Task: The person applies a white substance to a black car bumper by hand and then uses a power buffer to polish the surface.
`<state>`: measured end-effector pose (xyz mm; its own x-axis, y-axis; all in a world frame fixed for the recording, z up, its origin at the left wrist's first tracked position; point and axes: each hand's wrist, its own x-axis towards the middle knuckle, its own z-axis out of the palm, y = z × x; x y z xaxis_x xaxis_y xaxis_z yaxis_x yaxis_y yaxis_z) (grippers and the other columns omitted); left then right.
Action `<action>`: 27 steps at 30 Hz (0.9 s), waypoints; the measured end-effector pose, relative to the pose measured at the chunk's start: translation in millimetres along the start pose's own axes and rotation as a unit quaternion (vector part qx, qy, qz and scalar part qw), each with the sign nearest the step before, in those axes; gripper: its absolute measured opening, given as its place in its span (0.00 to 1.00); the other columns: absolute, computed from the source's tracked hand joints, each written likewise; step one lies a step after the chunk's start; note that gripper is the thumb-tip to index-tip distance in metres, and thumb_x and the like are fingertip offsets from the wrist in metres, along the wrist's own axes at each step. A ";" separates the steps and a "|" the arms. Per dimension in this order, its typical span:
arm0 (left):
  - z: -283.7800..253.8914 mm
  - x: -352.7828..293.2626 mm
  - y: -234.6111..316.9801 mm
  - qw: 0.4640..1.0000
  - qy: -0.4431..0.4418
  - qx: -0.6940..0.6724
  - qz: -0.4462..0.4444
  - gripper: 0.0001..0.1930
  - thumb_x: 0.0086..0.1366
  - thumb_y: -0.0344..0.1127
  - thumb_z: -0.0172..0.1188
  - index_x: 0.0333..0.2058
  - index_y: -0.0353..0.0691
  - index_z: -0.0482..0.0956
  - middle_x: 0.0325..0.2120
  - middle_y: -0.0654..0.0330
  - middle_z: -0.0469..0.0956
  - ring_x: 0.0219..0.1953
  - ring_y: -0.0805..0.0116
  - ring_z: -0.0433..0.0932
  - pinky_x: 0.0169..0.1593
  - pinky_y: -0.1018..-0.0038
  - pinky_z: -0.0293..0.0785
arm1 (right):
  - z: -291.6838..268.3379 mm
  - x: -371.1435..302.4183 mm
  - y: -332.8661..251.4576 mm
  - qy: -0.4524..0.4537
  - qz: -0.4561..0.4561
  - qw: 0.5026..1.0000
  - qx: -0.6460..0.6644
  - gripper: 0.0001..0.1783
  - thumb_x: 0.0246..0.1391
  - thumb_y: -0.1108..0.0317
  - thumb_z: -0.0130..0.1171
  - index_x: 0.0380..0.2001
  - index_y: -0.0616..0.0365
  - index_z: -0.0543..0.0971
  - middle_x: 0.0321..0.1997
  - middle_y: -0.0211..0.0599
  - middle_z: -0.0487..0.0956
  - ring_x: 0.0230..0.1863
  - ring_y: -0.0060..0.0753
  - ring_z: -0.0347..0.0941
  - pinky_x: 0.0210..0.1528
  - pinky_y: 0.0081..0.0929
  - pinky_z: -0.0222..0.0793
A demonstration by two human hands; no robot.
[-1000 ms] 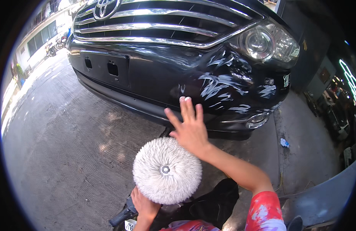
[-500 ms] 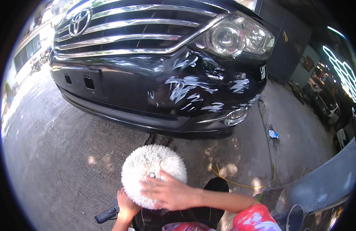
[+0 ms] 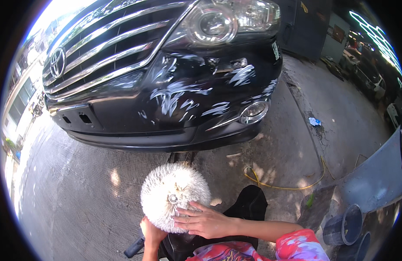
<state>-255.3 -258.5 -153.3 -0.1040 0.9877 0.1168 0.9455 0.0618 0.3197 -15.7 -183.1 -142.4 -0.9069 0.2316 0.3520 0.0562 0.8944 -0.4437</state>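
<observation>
The round white woolly polishing pad [image 3: 175,201], with a small metal hub at its centre, faces upward low in the view, in front of the black car bumper [image 3: 175,108] smeared with white streaks. The right hand [image 3: 205,221] lies flat on the pad's lower right part, fingers [image 3: 185,214] spread narrow across the fibres, forearm entering from the right. The left hand [image 3: 152,230] sits beneath the pad, fingers wrapped around the polisher's dark handle [image 3: 135,248]. A yellow hose [image 3: 279,185] lies on the concrete floor [image 3: 79,200].
</observation>
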 end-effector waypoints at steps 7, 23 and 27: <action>8.3 3.4 39.7 0.998 -0.038 0.037 -0.041 0.33 0.47 0.52 0.73 0.53 0.48 0.80 0.43 0.55 0.85 0.45 0.50 0.83 0.47 0.59 0.79 | -40.9 73.7 48.7 0.080 0.170 0.974 -0.126 0.41 0.65 0.37 0.45 0.70 0.56 0.63 0.76 0.47 0.58 0.79 0.46 0.47 0.76 0.65 0.34; -36.1 33.0 67.1 0.842 -0.070 -0.534 -0.042 0.32 0.56 0.34 0.72 0.59 0.31 0.73 0.54 0.50 0.78 0.55 0.60 0.77 0.60 0.64 0.72 | 31.1 -32.0 39.6 0.300 0.156 0.813 0.474 0.28 0.49 0.66 0.75 0.53 0.60 0.78 0.48 0.37 0.82 0.49 0.33 0.77 0.59 0.34 0.71; -65.7 79.7 156.1 0.926 -0.111 -0.314 0.175 0.32 0.54 0.37 0.74 0.57 0.33 0.75 0.55 0.49 0.78 0.57 0.56 0.76 0.62 0.64 0.69 | -3.9 -38.5 48.2 0.196 0.130 0.639 0.732 0.36 0.35 0.68 0.83 0.51 0.59 0.78 0.48 0.34 0.82 0.50 0.27 0.76 0.54 0.30 0.74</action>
<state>-136.2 -179.5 -32.2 0.3067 0.9411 0.1423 0.5357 -0.2942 0.7915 23.6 -147.5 -174.1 -0.7555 0.6350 0.1611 -0.5278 -0.4444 -0.7238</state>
